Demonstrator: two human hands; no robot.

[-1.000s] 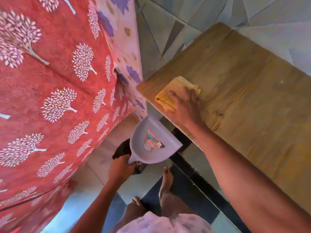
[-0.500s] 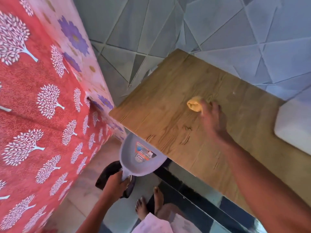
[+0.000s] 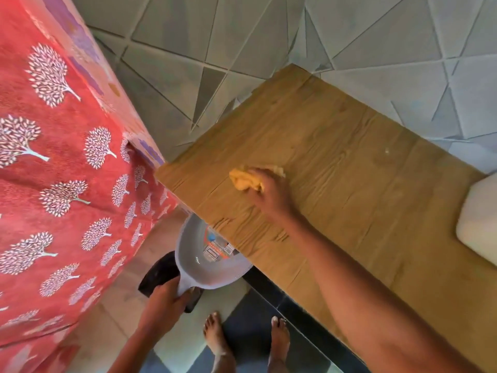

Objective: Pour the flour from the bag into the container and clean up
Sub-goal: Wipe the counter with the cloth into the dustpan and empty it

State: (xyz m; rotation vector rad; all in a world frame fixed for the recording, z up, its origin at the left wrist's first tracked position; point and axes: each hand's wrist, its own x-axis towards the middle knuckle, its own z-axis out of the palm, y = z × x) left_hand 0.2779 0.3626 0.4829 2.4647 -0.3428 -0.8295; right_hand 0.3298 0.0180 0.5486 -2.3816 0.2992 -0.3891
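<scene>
Notes from my remote seat, head camera only. The one container-like thing I can see well is a pale grey plastic dustpan (image 3: 212,261) with a printed label inside; apart from the label its scoop looks bare, though I cannot rule out fine dust. It sits just below the near-left edge of the wood-grain tabletop (image 3: 349,162), its far lip tucked under that edge. At the right border lies part of a white rounded object (image 3: 478,224) on the table; I cannot tell what it is.

My left hand (image 3: 165,301) is closed around the dustpan's handle, fingers wrapped tight. My right hand (image 3: 271,193) rests on the tabletop, fingers curled over a crumpled yellow cloth (image 3: 243,179) and pressing it to the wood, set in from the left edge. A small white speck (image 3: 387,151) lies on the wood further in, well apart from the cloth.

Edges: red tree-print fabric (image 3: 67,184) hangs close on the left, leaving a narrow gap to the table where the dustpan sits. A dark object (image 3: 158,270) lies on the floor under the pan. My bare feet (image 3: 215,335) stand on the tiled floor just beside the table's front edge. The tabletop right of the cloth is open up to the white object.
</scene>
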